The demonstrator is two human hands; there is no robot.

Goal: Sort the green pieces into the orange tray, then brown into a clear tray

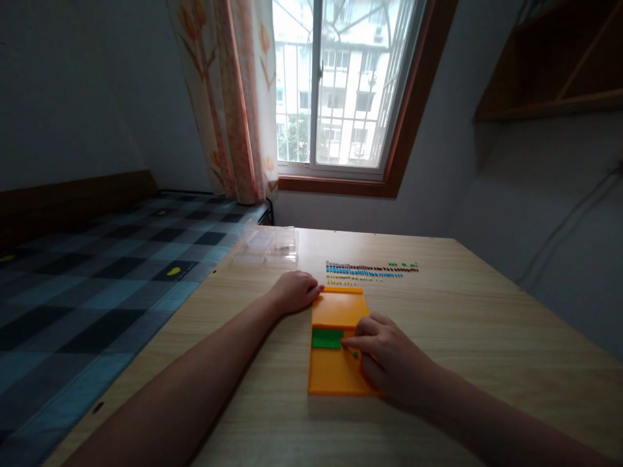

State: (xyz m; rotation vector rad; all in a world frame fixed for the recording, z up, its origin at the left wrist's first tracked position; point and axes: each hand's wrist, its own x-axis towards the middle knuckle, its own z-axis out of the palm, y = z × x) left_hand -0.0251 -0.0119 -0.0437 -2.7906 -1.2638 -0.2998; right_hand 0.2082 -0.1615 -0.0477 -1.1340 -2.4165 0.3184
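Containing green pieces [326,338]: orange tray [335,374]

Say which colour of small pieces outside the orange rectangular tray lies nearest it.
The small yellow pieces; blue pieces, dark pieces and outlying green pieces lie farther from the tray.

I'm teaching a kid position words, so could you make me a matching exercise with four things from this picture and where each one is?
Things
1. left hand
2. right hand
3. clear plastic boxes
4. blue pieces

Places
A. lined up on the table, beyond the orange tray
B. beside the green pieces in the tray's nearer part
C. near the table's left edge, toward the window
D. at the tray's far left corner

Right pairs: 1-D, 2-B, 3-C, 4-A
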